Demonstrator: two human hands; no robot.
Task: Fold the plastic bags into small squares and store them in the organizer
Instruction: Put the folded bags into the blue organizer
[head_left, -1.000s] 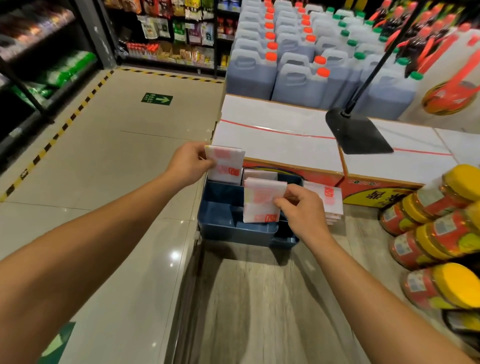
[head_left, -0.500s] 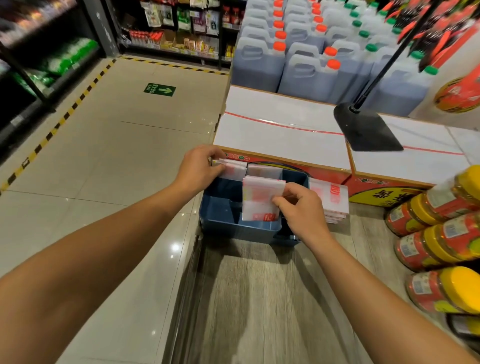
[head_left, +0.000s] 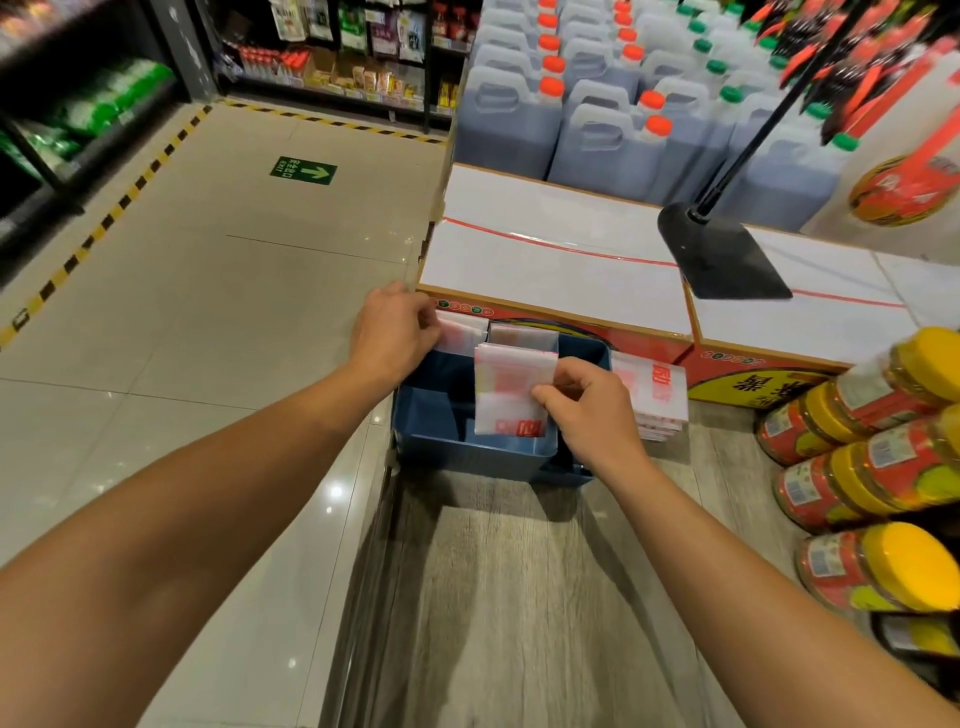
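Observation:
A blue plastic organizer stands on the wooden counter against a carton. My left hand pinches a folded white-and-red plastic bag low in the organizer's far left compartment. My right hand grips another folded bag that stands upright in the middle compartment. A third folded bag stands behind it. A stack of folded bags leans just right of the organizer.
White-topped cartons rise right behind the organizer, with a black stand base on them and jugs beyond. Yellow-capped jars pile up at the right. Bare wooden counter lies in front; the tiled aisle floor drops off left.
My left hand has lowered its folded bag from above the organizer down into the far left compartment. My right hand has stayed on the upright bag.

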